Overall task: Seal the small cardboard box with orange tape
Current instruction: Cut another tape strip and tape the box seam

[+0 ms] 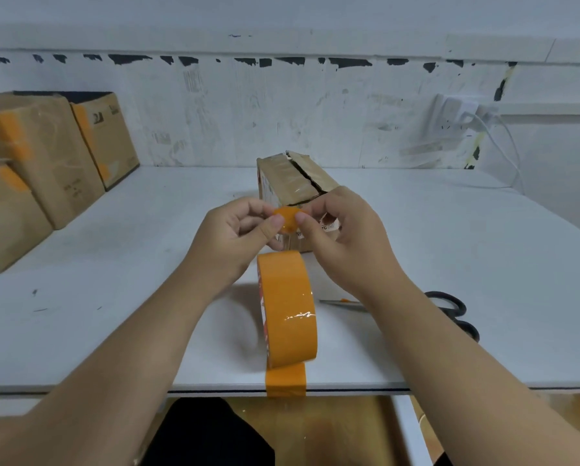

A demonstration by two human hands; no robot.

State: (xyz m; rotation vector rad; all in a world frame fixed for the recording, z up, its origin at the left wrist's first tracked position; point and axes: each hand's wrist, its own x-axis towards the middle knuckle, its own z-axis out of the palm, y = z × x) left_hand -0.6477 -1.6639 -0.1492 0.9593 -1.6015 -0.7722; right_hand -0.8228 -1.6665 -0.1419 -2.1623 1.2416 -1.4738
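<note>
Both hands, left hand [238, 230] and right hand [345, 230], pinch a glossy orange tape piece [286, 219] before the worn cardboard box [292, 179], each grip clamped on it.

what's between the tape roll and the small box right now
In the head view, both hands, left hand and right hand, pinching a piece of orange tape, lie between the tape roll and the small box.

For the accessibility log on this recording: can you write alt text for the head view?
Both hands, left hand and right hand, pinch a short piece of orange tape in front of a small cardboard box whose top flaps are unsealed. An orange tape roll stands on the white table, scissors beside it.
</note>
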